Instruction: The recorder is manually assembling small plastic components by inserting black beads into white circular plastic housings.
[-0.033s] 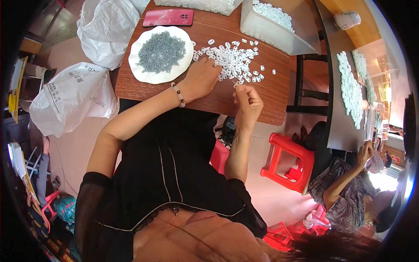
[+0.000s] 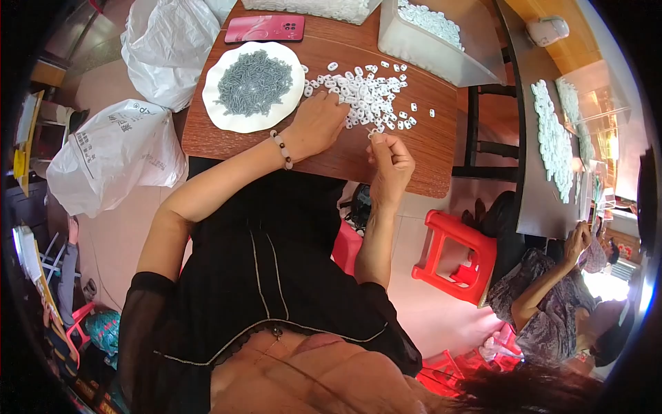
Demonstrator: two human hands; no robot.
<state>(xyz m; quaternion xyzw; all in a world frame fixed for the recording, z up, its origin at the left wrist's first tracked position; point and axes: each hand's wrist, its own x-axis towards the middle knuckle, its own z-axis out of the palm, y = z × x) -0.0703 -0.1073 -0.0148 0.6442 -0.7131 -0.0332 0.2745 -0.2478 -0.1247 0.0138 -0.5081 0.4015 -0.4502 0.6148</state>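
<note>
Many small white oval plastic pieces with holes (image 2: 369,96) lie heaped and scattered on the brown wooden table (image 2: 324,55). My left hand (image 2: 318,125), with a beaded bracelet at its wrist, rests at the left edge of the heap. Its fingers curl downward, closed, and their tips are hidden, so what they hold cannot be made out. Below the heap, my right hand (image 2: 393,160) pinches a small white piece (image 2: 373,132) between thumb and forefinger. Left of my hands stands a white scalloped plate (image 2: 215,114), bearing a pile of small grey metal-looking pins (image 2: 255,83).
A pink phone (image 2: 264,28) lies behind the plate. Plastic bins (image 2: 476,63) of white pieces stand along the far edge. White bags (image 2: 117,155) sit at left, a red stool (image 2: 458,241) at right. Another person (image 2: 552,297) works at a dark table (image 2: 541,217).
</note>
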